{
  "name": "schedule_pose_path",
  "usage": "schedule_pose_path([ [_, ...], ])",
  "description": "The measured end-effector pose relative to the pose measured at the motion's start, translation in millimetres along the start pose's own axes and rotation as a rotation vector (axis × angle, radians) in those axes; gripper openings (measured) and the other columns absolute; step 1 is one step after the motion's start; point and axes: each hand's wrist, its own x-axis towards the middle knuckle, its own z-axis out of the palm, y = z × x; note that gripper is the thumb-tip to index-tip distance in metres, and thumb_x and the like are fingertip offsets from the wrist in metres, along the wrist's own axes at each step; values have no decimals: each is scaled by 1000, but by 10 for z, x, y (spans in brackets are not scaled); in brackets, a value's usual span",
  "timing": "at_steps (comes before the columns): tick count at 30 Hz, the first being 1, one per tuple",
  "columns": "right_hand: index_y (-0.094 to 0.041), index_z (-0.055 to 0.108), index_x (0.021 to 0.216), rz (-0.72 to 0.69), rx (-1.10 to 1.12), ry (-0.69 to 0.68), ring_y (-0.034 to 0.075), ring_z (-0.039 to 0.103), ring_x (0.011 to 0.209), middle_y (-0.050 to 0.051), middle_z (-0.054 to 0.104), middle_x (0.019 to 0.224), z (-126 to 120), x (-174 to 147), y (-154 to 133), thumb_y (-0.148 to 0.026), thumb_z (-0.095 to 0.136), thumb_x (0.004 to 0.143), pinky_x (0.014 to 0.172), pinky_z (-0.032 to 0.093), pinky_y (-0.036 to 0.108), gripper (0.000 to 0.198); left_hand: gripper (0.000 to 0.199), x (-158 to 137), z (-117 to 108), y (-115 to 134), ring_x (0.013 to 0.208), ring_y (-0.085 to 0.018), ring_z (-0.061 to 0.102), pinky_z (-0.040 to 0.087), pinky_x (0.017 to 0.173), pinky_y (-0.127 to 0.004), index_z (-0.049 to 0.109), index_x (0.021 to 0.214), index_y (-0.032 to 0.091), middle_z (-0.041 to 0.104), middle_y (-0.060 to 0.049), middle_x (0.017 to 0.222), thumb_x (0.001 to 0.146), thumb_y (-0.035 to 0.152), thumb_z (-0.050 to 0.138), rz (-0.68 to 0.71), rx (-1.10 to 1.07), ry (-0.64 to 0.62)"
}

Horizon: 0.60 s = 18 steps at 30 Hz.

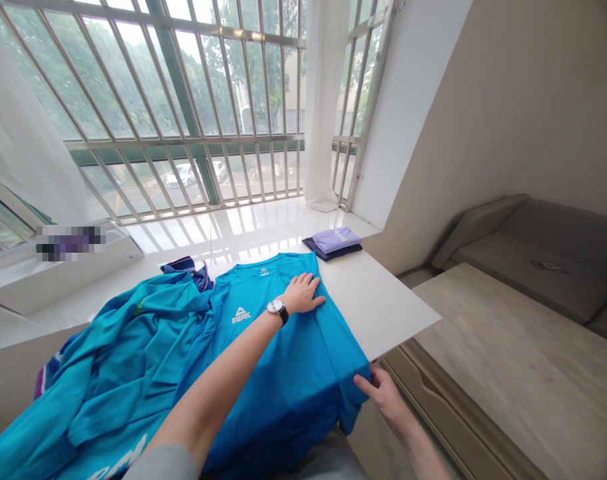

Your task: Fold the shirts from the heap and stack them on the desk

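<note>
A bright blue T-shirt [278, 347] with a white PEAK logo lies spread on the white ledge, its lower part hanging over the front edge. My left hand [303, 293], a watch on its wrist, rests flat on the upper part of the shirt with the fingers spread. At the board's near right corner, my right hand [383, 393] pinches the shirt's edge between thumb and fingers. Left of the shirt is a heap of rumpled teal clothes [128, 353], with a navy striped garment [191, 270] showing behind it.
Two folded garments, lilac [337, 238] over dark navy, sit at the back right of the white board [383, 300]. A barred window [233, 100] with white curtains [323, 120] stands behind. To the right are a marble-look tabletop [523, 360] and a grey sofa [543, 253].
</note>
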Motion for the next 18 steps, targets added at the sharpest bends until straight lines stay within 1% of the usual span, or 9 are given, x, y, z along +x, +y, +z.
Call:
schedule_pose_path([
  [2, -17, 73, 85, 73, -63, -109, 30, 69, 78, 10, 75, 84, -8, -17, 77, -62, 76, 65, 75, 56, 42, 50, 71, 24, 126, -98, 145, -36, 24, 21, 116, -53, 33, 150, 16, 30, -16, 157, 96, 60, 40, -14, -35, -19],
  [4, -18, 73, 83, 105, -168, -193, 29, 68, 78, 9, 75, 83, -24, -48, 133, -61, 74, 66, 74, 55, 41, 46, 72, 19, 211, -149, 147, -34, 20, 16, 118, -52, 30, 152, 18, 27, -14, 159, 96, 62, 35, -5, -48, 15],
  [7, -21, 72, 82, 127, -330, -278, 28, 67, 82, 6, 74, 85, -85, -128, 136, -53, 74, 67, 75, 53, 37, 35, 71, 8, 256, -174, 147, -33, 20, 14, 119, -51, 32, 152, 19, 27, -13, 159, 96, 62, 34, 2, -50, 62],
  [9, -22, 71, 74, 181, -406, -325, 25, 65, 76, 2, 70, 73, -157, -217, 85, -48, 75, 64, 72, 52, 35, 28, 70, 8, 255, -180, 147, -32, 21, 14, 119, -50, 33, 152, 19, 29, -13, 159, 96, 62, 34, 4, -55, 77],
  [10, -21, 69, 68, 208, -427, -349, 23, 63, 71, 0, 66, 66, -197, -274, 50, -48, 75, 63, 70, 51, 33, 28, 70, 9, 253, -183, 147, -32, 21, 15, 119, -50, 33, 152, 19, 30, -13, 158, 96, 62, 34, 4, -57, 83],
  [12, -19, 67, 63, 247, -440, -376, 20, 60, 69, -1, 60, 61, -265, -409, -12, -51, 73, 63, 69, 50, 30, 33, 69, 13, 250, -194, 147, -32, 22, 15, 119, -50, 34, 151, 20, 30, -12, 158, 96, 62, 34, 0, -61, 95],
  [14, -19, 68, 67, 278, -442, -357, 21, 60, 72, 0, 61, 65, -304, -556, -33, -54, 72, 63, 68, 50, 30, 35, 69, 17, 250, -206, 147, -32, 22, 15, 119, -50, 34, 151, 20, 31, -13, 158, 96, 62, 34, -8, -63, 102],
  [16, -22, 70, 71, 317, -474, -345, 22, 61, 73, 0, 62, 67, -323, -693, 11, -53, 72, 61, 67, 50, 31, 32, 70, 20, 249, -215, 147, -32, 22, 16, 118, -50, 34, 151, 19, 30, -13, 158, 96, 62, 34, -15, -65, 104],
  [18, -25, 69, 69, 346, -546, -356, 23, 62, 69, -1, 62, 65, -360, -802, 109, -47, 73, 59, 63, 51, 32, 24, 70, 23, 241, -213, 147, -33, 22, 16, 118, -51, 35, 151, 19, 30, -13, 158, 96, 62, 35, -18, -70, 104],
])
